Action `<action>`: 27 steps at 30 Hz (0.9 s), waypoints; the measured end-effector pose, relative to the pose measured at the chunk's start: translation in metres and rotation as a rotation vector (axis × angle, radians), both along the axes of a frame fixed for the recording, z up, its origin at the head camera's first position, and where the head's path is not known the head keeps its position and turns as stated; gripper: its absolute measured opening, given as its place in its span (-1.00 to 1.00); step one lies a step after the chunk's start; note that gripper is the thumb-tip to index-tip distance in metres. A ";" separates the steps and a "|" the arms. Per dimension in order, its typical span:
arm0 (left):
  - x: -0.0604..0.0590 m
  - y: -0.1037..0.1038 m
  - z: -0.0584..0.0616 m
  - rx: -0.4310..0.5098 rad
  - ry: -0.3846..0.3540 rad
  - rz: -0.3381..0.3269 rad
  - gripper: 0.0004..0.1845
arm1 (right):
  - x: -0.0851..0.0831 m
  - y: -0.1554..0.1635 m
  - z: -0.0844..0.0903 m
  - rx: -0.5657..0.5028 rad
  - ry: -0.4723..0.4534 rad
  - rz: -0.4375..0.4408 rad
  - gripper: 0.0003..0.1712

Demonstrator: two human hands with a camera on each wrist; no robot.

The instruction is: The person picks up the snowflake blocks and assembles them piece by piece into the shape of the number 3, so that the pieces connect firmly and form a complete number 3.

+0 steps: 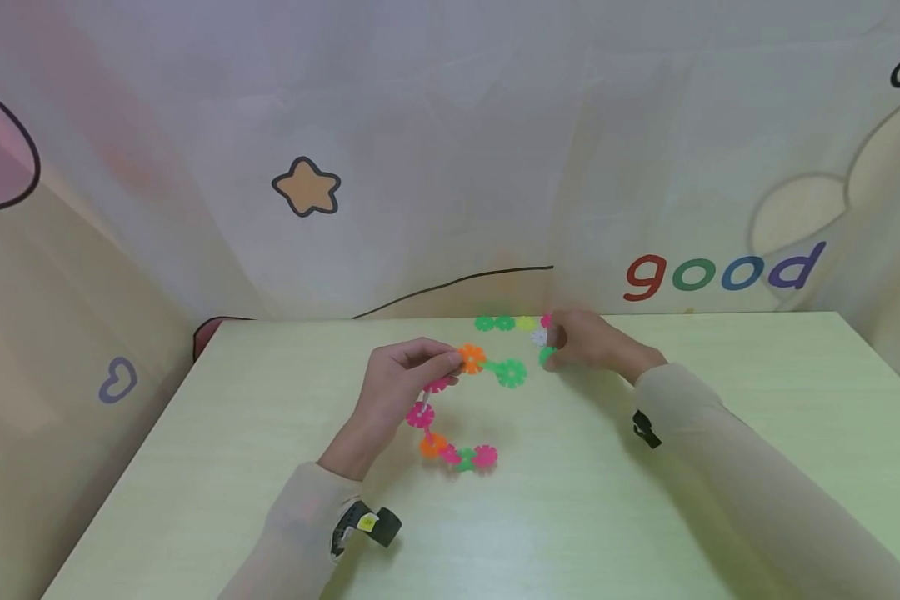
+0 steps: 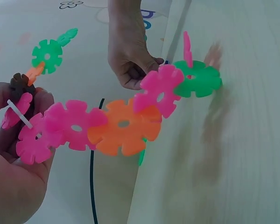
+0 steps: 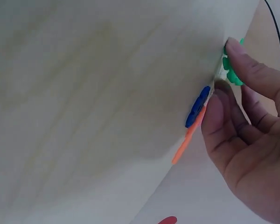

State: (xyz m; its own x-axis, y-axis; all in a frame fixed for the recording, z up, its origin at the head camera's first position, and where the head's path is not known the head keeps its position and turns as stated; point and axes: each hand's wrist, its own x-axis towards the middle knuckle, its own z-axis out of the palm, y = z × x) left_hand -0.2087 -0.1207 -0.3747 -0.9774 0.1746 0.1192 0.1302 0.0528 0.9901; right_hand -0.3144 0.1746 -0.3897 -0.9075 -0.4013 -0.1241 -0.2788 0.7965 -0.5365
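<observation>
My left hand (image 1: pixel 408 375) pinches a chain of interlocking flower-shaped plastic discs (image 2: pixel 123 126), holding it raised over the table. Its pink, orange and green discs hang in a curve from my fingers, and a green disc (image 1: pixel 511 373) ends the upper end, beyond an orange disc (image 1: pixel 472 359). At the table's back edge, my right hand (image 1: pixel 588 342) reaches down among loose discs, thumb and fingers spread apart. Close to its fingertips are a white disc (image 1: pixel 539 337) and a green disc (image 1: pixel 546 357). A blue disc (image 3: pixel 197 107) and an orange disc (image 3: pixel 182 144) lie beside its fingers in the right wrist view.
Along the back edge lie more loose discs, two green (image 1: pixel 494 323) and a yellow one (image 1: pixel 526 322). Behind the pale wooden table (image 1: pixel 585 517) hangs a printed cloth backdrop (image 1: pixel 450 167). Each wrist carries a black strapped device (image 1: pixel 367 523).
</observation>
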 end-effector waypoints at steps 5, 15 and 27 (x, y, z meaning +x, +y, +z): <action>0.001 0.000 0.002 -0.020 -0.001 -0.031 -0.82 | 0.008 0.002 0.010 -0.160 0.018 0.062 -0.82; 0.001 -0.002 0.005 -0.079 -0.014 -0.144 -0.84 | 0.034 -0.019 0.049 -0.539 -0.008 0.194 -0.85; 0.002 -0.001 0.006 -0.120 -0.015 -0.224 -0.81 | 0.049 -0.039 0.049 -0.791 -0.095 0.339 -0.87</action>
